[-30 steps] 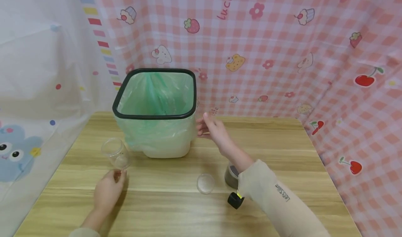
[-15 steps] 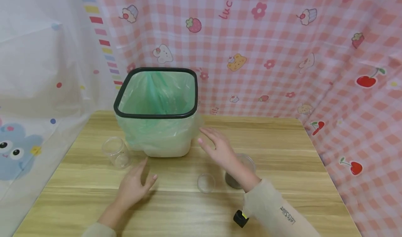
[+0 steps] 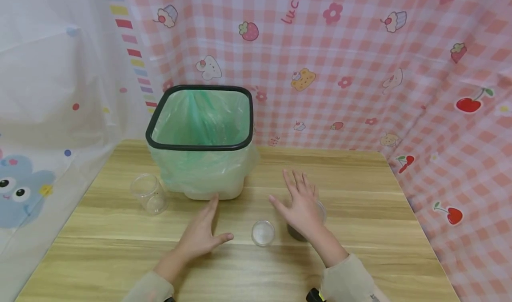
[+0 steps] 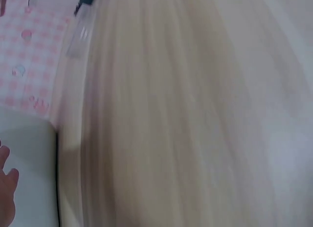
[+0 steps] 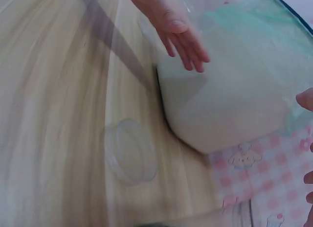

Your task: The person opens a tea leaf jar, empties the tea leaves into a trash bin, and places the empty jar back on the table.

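Observation:
Both hands are empty, fingers spread. My left hand (image 3: pixel 198 234) is over the table just in front of the bin (image 3: pixel 212 177), which has a black rim and a pale green bag lining. In the right wrist view that left hand (image 5: pixel 171 29) hangs with loose fingers before the bin's side (image 5: pixel 220 104). My right hand (image 3: pixel 302 208) is above a dark-bottomed clear container (image 3: pixel 296 233), partly hiding it; whether they touch I cannot tell. A small round clear lid or dish (image 3: pixel 263 233) lies between the hands, also visible in the right wrist view (image 5: pixel 131 152).
A clear cup (image 3: pixel 149 194) stands at the left of the bin. Wooden tabletop (image 3: pixel 352 182) extends right of my right hand, up to a pink checked cloth (image 3: pixel 272 62) behind and at the right. A white cloth (image 3: pixel 80 88) hangs at the left.
My left hand has let go near the clear cup and moved right, its fingers spreading. My right hand has drawn back from the bin's right side, toward the dark-bottomed container.

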A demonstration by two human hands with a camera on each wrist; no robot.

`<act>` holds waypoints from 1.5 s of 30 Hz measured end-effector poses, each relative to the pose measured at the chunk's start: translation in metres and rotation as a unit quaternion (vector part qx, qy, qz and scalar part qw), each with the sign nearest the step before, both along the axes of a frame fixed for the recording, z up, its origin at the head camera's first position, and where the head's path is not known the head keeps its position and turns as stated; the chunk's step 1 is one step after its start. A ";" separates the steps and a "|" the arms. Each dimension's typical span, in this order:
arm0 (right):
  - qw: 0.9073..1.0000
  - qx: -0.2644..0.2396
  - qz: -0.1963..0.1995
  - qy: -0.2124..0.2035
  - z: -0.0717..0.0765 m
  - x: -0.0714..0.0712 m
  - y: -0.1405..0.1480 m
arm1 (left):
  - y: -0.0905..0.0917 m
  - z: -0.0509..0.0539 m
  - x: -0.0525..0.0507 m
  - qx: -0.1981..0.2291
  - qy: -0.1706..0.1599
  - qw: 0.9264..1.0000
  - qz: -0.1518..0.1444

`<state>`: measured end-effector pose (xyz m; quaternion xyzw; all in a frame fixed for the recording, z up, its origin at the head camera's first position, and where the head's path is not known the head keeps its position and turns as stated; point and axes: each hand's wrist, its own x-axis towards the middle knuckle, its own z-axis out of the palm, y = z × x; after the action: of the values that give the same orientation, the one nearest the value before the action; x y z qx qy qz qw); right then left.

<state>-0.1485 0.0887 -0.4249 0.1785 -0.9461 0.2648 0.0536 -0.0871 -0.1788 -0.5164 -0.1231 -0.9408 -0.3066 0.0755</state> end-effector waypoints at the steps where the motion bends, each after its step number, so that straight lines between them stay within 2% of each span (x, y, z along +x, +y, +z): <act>1: 1.000 0.006 -0.006 -0.001 -0.002 0.001 0.003 | 0.005 0.001 -0.002 0.009 -0.005 1.000 -0.002; 5: 1.000 0.011 -0.024 -0.011 -0.009 0.003 0.014 | 0.024 0.004 -0.009 0.044 -0.017 0.999 -0.008; 12: 0.999 0.004 -0.051 -0.018 -0.015 0.008 0.031 | 0.049 0.001 -0.023 0.058 -0.013 0.998 -0.014; 17: 0.998 0.010 -0.063 -0.012 -0.021 0.012 0.040 | 0.064 0.002 -0.027 0.064 -0.034 0.997 -0.024; 22: 0.997 0.012 -0.068 -0.018 -0.026 0.015 0.047 | 0.078 0.002 -0.032 0.062 -0.036 0.997 -0.039; 26: 0.995 -0.021 -0.082 -0.044 -0.030 0.018 0.051 | 0.093 0.000 -0.036 0.086 -0.043 0.994 -0.050; 30: 0.988 -0.085 -0.102 -0.085 -0.034 0.022 0.054 | 0.111 -0.003 -0.037 0.145 -0.061 0.986 -0.060; 36: 0.973 -0.156 -0.131 -0.108 -0.042 0.028 0.057 | 0.137 -0.009 -0.037 0.242 -0.094 0.963 -0.066; 40: 0.967 -0.182 -0.140 -0.114 -0.047 0.029 0.057 | 0.151 -0.011 -0.037 0.259 -0.119 0.956 -0.071; 45: 0.967 -0.176 -0.143 -0.120 -0.052 0.029 0.055 | 0.163 -0.014 -0.038 0.261 -0.146 0.951 -0.074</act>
<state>-0.1198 0.1433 -0.4772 -0.0035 -0.8997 0.4364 0.0078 -0.1251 -0.0158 -0.5304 -0.1222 -0.8168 -0.5611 -0.0560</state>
